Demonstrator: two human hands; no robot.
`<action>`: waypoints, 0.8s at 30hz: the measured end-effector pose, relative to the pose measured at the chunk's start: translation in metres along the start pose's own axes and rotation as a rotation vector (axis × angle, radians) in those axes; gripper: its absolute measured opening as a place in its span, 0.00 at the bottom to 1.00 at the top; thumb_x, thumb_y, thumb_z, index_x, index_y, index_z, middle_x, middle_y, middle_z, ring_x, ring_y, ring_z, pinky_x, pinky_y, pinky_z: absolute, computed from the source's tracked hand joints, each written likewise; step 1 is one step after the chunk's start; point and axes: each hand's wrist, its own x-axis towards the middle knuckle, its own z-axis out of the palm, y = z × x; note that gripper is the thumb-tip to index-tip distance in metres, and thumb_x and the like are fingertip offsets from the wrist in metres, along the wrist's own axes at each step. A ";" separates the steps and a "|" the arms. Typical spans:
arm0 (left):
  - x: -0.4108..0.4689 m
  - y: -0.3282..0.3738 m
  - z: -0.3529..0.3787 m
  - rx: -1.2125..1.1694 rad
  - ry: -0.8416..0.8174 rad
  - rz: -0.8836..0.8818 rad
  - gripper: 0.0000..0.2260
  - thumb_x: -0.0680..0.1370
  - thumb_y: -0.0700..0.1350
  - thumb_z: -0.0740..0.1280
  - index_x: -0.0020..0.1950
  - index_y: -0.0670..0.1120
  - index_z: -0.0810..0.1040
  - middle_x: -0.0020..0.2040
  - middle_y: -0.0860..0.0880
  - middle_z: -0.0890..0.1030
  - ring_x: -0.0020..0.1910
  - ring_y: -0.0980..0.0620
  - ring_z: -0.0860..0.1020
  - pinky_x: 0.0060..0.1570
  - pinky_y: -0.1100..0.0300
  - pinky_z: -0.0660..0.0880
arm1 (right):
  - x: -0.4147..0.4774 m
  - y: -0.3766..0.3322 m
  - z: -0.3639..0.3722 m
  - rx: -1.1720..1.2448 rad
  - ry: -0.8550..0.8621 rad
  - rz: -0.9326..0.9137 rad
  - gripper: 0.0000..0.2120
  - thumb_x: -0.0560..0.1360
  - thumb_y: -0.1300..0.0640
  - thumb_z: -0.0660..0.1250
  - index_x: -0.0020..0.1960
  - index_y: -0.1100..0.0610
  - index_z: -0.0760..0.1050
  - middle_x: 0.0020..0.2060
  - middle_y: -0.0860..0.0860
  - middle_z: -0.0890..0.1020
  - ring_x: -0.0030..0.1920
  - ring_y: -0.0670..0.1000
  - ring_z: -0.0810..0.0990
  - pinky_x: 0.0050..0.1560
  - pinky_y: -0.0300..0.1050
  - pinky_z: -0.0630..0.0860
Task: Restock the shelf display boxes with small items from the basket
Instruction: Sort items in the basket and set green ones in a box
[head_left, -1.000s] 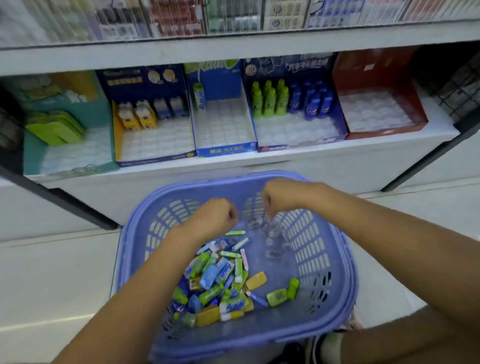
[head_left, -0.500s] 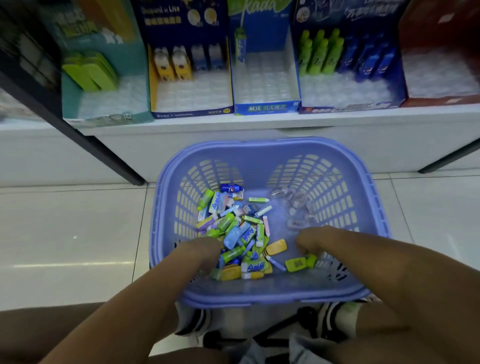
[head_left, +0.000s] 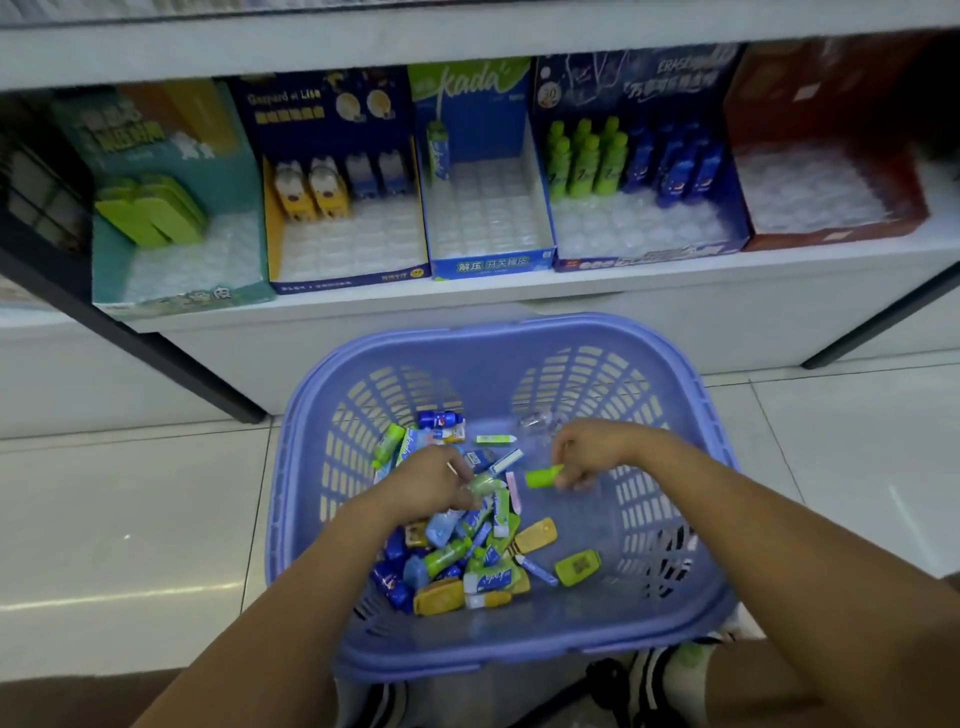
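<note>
This is a shop, by the look of it a stationery or small-goods aisle. A low white shelf (head_left: 519, 291) carries a row of printed cardboard display boxes: teal (head_left: 176, 249), navy and yellow (head_left: 343, 262), blue marked "kada" (head_left: 488, 262), dark blue (head_left: 644, 249) and red (head_left: 831, 228). Each is lined with a clear moulded tray and most hold a few small packaged goods upright at the back (green and blue bottle shapes in the dark blue one). A lilac plastic shopping basket (head_left: 498, 332) of loose little packets (head_left: 467, 556) sits before it, with pale glossy floor tiles (head_left: 130, 519) around. A second shelf (head_left: 467, 36) runs above.
</note>
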 end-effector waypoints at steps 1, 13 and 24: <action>0.002 0.002 0.001 -0.024 0.036 0.012 0.14 0.71 0.43 0.75 0.52 0.43 0.76 0.42 0.49 0.78 0.35 0.56 0.76 0.32 0.68 0.72 | -0.003 -0.005 -0.006 0.204 0.047 -0.042 0.06 0.72 0.64 0.71 0.44 0.60 0.74 0.34 0.56 0.79 0.32 0.49 0.76 0.39 0.41 0.74; 0.019 0.003 0.004 -0.253 0.176 0.060 0.11 0.68 0.42 0.77 0.45 0.49 0.78 0.41 0.49 0.80 0.36 0.53 0.80 0.41 0.55 0.80 | -0.015 -0.013 -0.011 0.557 0.042 -0.153 0.12 0.72 0.67 0.70 0.55 0.66 0.76 0.37 0.53 0.81 0.31 0.42 0.82 0.37 0.34 0.79; 0.012 0.068 -0.028 -0.683 0.376 0.292 0.04 0.70 0.36 0.73 0.41 0.42 0.80 0.31 0.47 0.82 0.27 0.54 0.80 0.30 0.64 0.78 | -0.032 -0.038 -0.047 0.976 0.345 -0.426 0.08 0.69 0.72 0.70 0.47 0.64 0.79 0.32 0.51 0.84 0.34 0.46 0.83 0.39 0.37 0.81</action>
